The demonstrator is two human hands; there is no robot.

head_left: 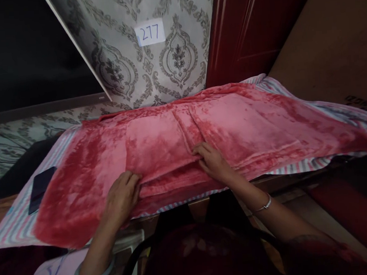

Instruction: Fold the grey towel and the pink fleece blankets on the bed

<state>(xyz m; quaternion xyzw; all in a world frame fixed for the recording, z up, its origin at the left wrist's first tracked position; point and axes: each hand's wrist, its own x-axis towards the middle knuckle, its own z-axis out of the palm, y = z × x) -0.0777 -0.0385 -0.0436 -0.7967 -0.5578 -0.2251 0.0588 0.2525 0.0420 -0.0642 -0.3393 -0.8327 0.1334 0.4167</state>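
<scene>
A plush pinkish-red cloth (233,125), perhaps a garment or blanket, is spread wide with a folded layer lying on top. My left hand (122,196) is closed at the near left corner of that layer, fingers curled over its edge. Farther right, my right hand (212,160) pinches the same near edge between thumb and fingers. Between the two hands this edge is lifted slightly, showing more plush beneath. Two narrow creases run back from my right hand across the cloth. What lies under the folds is hidden.
Under the plush is a striped cloth (15,224) covering the table. A dark phone (42,189) lies at the left. Behind stand a black screen (29,52) and a patterned wall with a paper marked 277 (149,32). A cardboard box (330,43) rises at the right.
</scene>
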